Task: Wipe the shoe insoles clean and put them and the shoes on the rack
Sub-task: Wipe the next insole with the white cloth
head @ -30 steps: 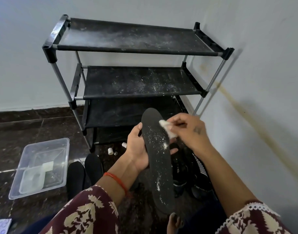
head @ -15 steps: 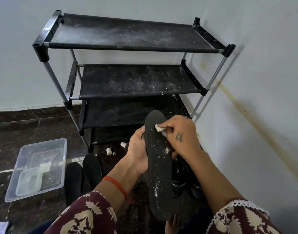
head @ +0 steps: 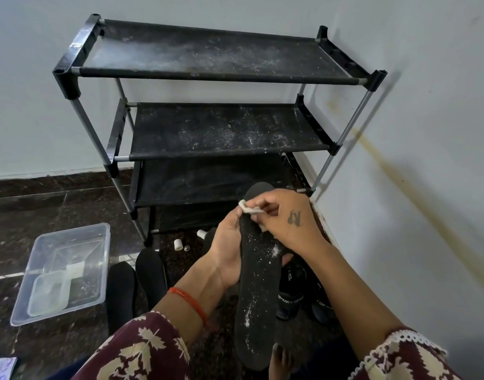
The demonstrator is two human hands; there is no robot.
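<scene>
At the lower centre of the view, a long black insole is held upright and slightly tilted, its toe end pointing to 12 o'clock and its heel near the bottom edge. It is gripped along its left edge by the left hand, the fingers wrapped behind it. A small white wipe is pinched in the right hand and pressed against the toe end of the insole, whose surface is speckled with white powder. Behind the hands, toward 12 o'clock, a black shoe rack is set in the corner of the walls, its shelves dusted white. At 8 o'clock, two more dark insoles lie on the floor, just beside a clear plastic tub at 9 o'clock. Black shoes are seen on the floor at 4 o'clock, partly hidden by the right arm.
</scene>
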